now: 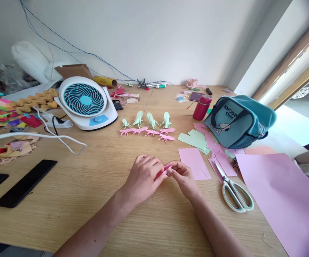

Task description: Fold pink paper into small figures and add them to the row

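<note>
Both of my hands meet over the wooden table (95,200) and pinch one small folded pink paper piece (167,168). My left hand (143,178) curls over its left end, fingers closed on it. My right hand (183,176) grips its right end with fingertips pressed together. Further back stand several folded light-green paper figures (146,120) in a row, with several folded pink paper figures (149,132) lying just in front of them.
White-handled scissors (234,191) lie right of my hands, beside pink paper strips (194,162) and a large pink sheet (280,192). A teal bag (238,119), a red bottle (202,107), a white-and-teal fan (86,101), its white cable (36,135) and two black flat objects (25,182) surround the area.
</note>
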`<state>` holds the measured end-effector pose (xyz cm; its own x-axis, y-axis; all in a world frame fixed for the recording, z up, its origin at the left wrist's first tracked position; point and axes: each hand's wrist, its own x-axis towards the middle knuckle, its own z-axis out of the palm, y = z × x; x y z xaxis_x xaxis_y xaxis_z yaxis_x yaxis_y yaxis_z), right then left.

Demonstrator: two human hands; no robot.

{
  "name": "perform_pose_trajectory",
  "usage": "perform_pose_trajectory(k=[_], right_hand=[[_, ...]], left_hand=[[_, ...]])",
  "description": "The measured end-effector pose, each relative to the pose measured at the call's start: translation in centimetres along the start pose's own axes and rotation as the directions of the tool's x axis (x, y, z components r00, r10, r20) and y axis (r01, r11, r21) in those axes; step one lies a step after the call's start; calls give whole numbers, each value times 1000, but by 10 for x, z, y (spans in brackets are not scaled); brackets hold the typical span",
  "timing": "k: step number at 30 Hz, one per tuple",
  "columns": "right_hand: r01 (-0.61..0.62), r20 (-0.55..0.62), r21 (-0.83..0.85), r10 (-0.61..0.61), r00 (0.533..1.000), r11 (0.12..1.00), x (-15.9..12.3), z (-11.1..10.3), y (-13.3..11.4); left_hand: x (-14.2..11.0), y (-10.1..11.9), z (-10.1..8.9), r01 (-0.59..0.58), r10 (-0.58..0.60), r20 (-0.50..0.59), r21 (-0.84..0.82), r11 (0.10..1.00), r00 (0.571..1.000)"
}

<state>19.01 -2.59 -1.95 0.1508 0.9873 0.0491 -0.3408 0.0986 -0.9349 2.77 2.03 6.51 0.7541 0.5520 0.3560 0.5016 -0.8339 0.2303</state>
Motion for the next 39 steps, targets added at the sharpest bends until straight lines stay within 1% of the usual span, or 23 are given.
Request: perform_pose_trajectory(k=[6,10,15,21,26,30,33,39], right_hand=[[34,-3,10,-34,999,999,-1,-1,1],[63,-34,31,-62,998,998,0,-3,-1],[79,-59,67,-75,995,995,0,-3,-2],[50,-50,88,-45,998,995,0,-4,-2],[19,-38,163,-13,999,986,1,-5,-3],[13,-7,193,-12,1000,981,1,-6,-4],[15,-12,205,-13,1000,979,1,-7,-3],[19,-22,220,-14,1000,975,2,-7,-3]], left_hand=[[12,8,3,1,-2,13,51,999,1000],[14,12,5,-12,13,-8,102,995,1000],[15,14,6,-38,39,-8,138,990,999],[15,13,7,-46,48,-8,129,991,999],[14,12,8,-50,51,-14,103,993,999],[15,14,6,-26,26,12,81,996,1000],[15,16,4,-19,15,39,82,996,999],[15,16,4,-27,23,38,90,996,999]])
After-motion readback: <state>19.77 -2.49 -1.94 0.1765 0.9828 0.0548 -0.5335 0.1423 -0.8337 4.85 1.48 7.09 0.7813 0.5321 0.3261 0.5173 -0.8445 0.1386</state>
